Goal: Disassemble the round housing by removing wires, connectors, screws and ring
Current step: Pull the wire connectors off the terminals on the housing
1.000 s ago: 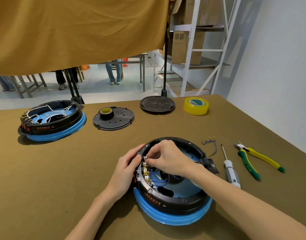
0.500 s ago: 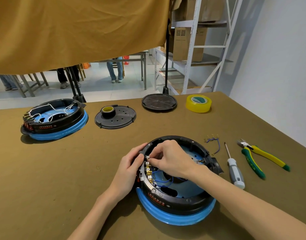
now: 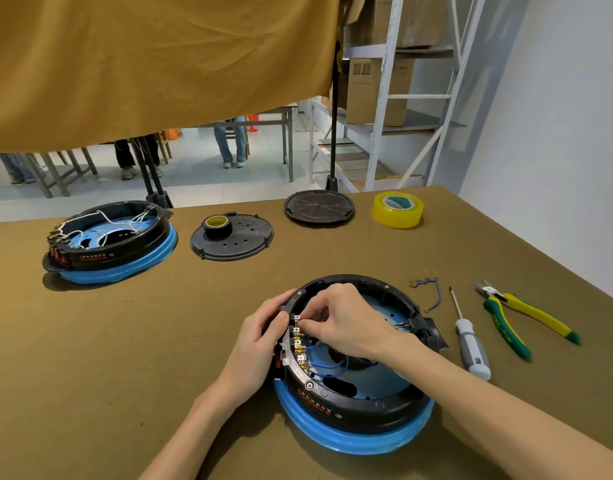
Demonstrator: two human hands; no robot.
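Right now the work sits at the connector stage: the round black housing on its blue base ring (image 3: 353, 434) lies on the olive-brown table (image 3: 125, 358) directly in front of the person, lid off, with blue wires (image 3: 327, 366) looping across its blue floor. The left hand (image 3: 260, 341) curls around the outer rim at the left, fingers wrapped on the wall beside the row of brass and white terminals (image 3: 298, 341), bracing the housing. The right hand (image 3: 346, 323) reaches over the rim from inside, its fingertips pinching at one of the upper terminals; what exactly is between them is too small to tell. Judging by the wires left in place, several connectors remain to be freed. The next move probably calls for a straight, firm pull while the left hand keeps the housing from sliding. A white-handled screwdriver (image 3: 469, 344) and yellow-green pliers (image 3: 520, 317) lie nearby at the right, beside a loose blue wire bundle (image 3: 431, 289).
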